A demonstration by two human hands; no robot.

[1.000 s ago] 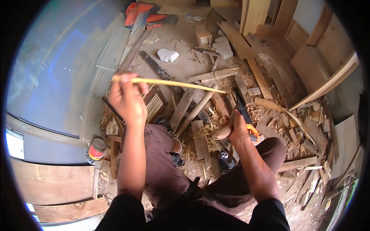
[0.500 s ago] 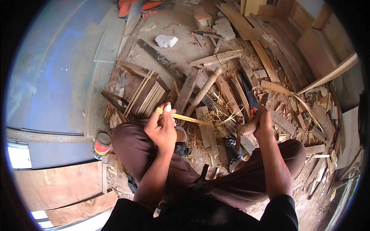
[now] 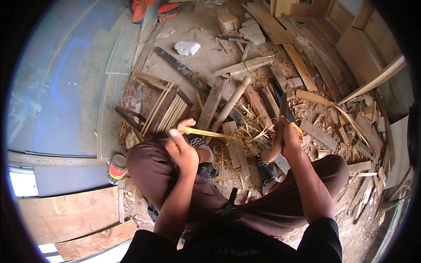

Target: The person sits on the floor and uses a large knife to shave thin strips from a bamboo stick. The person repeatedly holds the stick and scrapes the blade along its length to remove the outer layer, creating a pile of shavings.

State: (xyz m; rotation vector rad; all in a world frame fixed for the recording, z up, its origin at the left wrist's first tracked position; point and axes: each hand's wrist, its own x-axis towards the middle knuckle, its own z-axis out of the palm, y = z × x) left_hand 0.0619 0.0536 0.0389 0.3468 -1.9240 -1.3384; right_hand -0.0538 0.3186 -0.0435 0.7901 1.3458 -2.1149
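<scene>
— So, what is each hand doing?
— Two hands, two things. The left hand (image 3: pixel 182 151) is closed around one thin pale bamboo strip (image 3: pixel 206 132), pinched near its left end; the strip runs off to the right, level, above the left knee. The right hand (image 3: pixel 289 138) is clamped on the wooden handle of one knife (image 3: pixel 280 127), its dark blade pointing up and away.
— Do strip and blade touch?
— No, they are apart, with a heap of pale shavings (image 3: pixel 245 131) on the ground between them.
— What else can you count?
— One bundle of slats (image 3: pixel 169 111) just beyond the left hand, one red-and-white can (image 3: pixel 117 167) beside the left thigh, one white stone (image 3: pixel 187 47) further out, and one round pole (image 3: pixel 230 104) lying among loose boards too many to count.
</scene>
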